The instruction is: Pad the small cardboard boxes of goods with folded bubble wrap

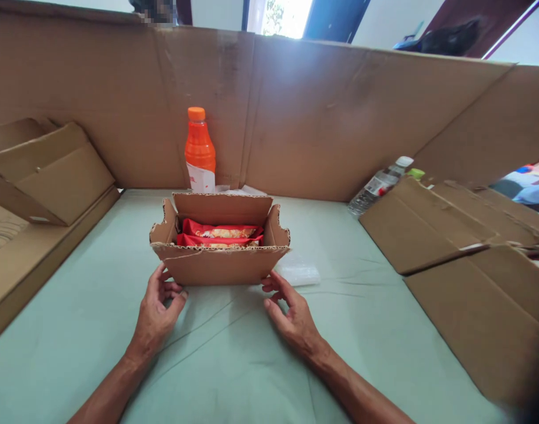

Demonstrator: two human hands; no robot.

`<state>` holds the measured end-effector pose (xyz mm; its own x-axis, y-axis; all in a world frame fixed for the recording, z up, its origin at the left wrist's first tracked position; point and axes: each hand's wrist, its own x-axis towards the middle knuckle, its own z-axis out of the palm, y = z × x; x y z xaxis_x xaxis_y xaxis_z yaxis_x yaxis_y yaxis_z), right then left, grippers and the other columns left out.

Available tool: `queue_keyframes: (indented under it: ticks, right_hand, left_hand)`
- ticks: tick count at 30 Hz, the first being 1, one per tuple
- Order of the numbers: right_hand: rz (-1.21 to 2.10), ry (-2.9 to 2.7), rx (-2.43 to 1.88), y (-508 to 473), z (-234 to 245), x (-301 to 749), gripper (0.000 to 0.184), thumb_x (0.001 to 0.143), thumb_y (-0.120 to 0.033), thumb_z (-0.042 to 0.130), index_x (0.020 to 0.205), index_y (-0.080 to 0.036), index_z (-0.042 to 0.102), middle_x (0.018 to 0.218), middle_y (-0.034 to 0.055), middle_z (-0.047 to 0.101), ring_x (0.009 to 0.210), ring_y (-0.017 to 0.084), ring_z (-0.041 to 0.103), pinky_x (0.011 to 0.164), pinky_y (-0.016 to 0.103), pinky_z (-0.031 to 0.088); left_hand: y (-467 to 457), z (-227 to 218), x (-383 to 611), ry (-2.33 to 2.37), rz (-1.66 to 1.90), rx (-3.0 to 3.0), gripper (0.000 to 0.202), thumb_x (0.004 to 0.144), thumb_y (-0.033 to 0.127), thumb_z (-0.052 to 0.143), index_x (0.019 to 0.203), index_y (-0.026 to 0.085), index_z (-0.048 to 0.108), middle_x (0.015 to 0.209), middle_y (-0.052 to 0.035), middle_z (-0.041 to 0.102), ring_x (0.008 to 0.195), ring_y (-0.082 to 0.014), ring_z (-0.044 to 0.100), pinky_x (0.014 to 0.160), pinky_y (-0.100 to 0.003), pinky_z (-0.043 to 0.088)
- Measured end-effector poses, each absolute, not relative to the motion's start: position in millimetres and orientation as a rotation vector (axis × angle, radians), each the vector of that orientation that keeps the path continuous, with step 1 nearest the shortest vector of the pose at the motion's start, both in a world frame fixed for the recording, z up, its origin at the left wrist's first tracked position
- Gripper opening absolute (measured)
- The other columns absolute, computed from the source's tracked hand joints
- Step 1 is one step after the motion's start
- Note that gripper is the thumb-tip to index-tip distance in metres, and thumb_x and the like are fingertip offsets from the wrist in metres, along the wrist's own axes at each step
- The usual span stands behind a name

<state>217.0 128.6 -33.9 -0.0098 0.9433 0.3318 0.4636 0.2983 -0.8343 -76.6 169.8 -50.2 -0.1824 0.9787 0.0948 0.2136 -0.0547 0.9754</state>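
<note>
An open cardboard box [220,268] stands upright on a pale green cloth, its near wall facing me. Inside lie red snack packets [220,231], of which two edges show; the bottom of the box is hidden. My left hand [158,312] is at the lower left corner of the box, thumb and fingers apart. At the lower right corner is my right hand [291,312], also with its fingers apart and slightly curled. The fingertips of both hands are at the box's edges, and I cannot tell how firmly they touch it. Neither hand is wrapped around anything.
Behind the box stands an orange drink bottle [201,153] against a tall cardboard wall [317,118]. Clear plastic wrap [298,272] lies right of the box. A clear bottle [379,187] leans by cardboard boxes [432,227] on the right. Another cardboard box [57,176] is at left.
</note>
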Motion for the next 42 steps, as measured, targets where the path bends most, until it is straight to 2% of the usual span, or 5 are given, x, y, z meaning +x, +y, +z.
queue_keyframes:
  ticks: [12,20,25,31,42]
  right_hand:
    - [0.724,-1.716,-1.251,134,-47,223,0.08,0.086,-0.021,0.06,0.159,-0.03,0.027,0.146,0.0143,0.055,0.125,0.028,0.06,0.087,0.04,0.06]
    - [0.373,-1.816,-1.23,133,-32,227,0.033,0.093,-0.02,0.055,0.124,-0.026,0.065,0.125,0.0111,0.069,0.114,0.025,0.066,0.088,0.041,0.059]
    - [0.018,-1.881,-1.345,142,-24,247,0.021,0.092,-0.02,0.055,0.106,-0.024,0.071,0.12,0.0114,0.07,0.111,0.027,0.065,0.095,0.048,0.052]
    - [-0.152,-2.053,-1.536,149,-31,260,0.025,0.093,-0.027,0.056,0.111,-0.026,0.073,0.14,0.0132,0.059,0.125,0.032,0.057,0.097,0.052,0.048]
    - [-0.232,-1.918,-1.538,153,-41,270,0.039,0.098,-0.032,0.05,0.135,-0.02,0.056,0.132,0.0136,0.066,0.122,0.029,0.06,0.098,0.047,0.047]
  left_hand:
    - [177,-56,-76,1.057,1.293,1.135,0.097,0.073,0.04,0.079,0.154,0.029,0.027,0.153,-0.0166,0.04,0.126,-0.0319,0.059,0.11,-0.052,0.043]
    - [177,-57,-76,0.946,1.28,1.19,0.095,0.077,0.04,0.076,0.157,0.031,0.025,0.164,-0.0166,0.027,0.141,-0.0378,0.046,0.116,-0.058,0.037]
    - [177,-57,-78,0.937,1.275,1.199,0.094,0.078,0.039,0.076,0.156,0.031,0.026,0.164,-0.0164,0.029,0.141,-0.0378,0.045,0.116,-0.059,0.036]
    - [177,-58,-80,0.912,1.286,1.214,0.087,0.081,0.036,0.074,0.155,0.03,0.03,0.163,-0.0164,0.03,0.142,-0.038,0.044,0.118,-0.061,0.034]
    - [177,-60,-81,0.901,1.302,1.199,0.081,0.082,0.034,0.075,0.152,0.031,0.035,0.16,-0.0145,0.035,0.141,-0.0368,0.046,0.117,-0.059,0.035]
